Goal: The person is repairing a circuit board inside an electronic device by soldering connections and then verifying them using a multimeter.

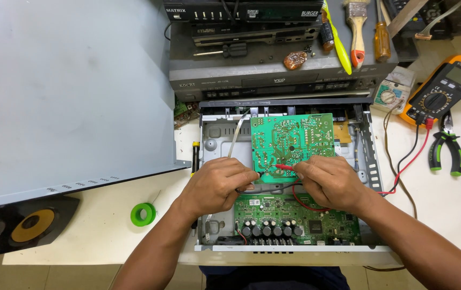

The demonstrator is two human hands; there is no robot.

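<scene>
While the left hand (217, 185) pinches a black probe (249, 185) and the right hand (330, 180) pinches a red probe (284, 167) at 6 o'clock on the upturned green circuit board (292, 142), steady tips seem wise.

One view only, from the camera on my head. It looks almost straight down at the workbench (107, 236), close in. My forearms enter from the bottom edge; the opened metal chassis (367, 156) sits centre frame, stacked players along the top.
</scene>
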